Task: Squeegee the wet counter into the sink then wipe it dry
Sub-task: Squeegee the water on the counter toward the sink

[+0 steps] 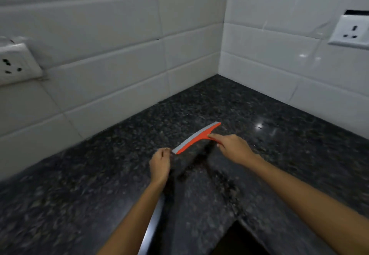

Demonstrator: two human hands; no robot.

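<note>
An orange squeegee with a grey rubber blade rests blade-down on the dark speckled granite counter, in the corner where two tiled walls meet. My right hand grips its handle from the right, index finger stretched along the orange back. My left hand is loosely curled with its fingertips at the blade's left end; whether it pinches the blade I cannot tell. The sink is not in view.
White tiled walls close off the counter on the left and right. A white socket sits on the left wall, another socket on the right wall. The counter's front edge and a dark opening lie near me.
</note>
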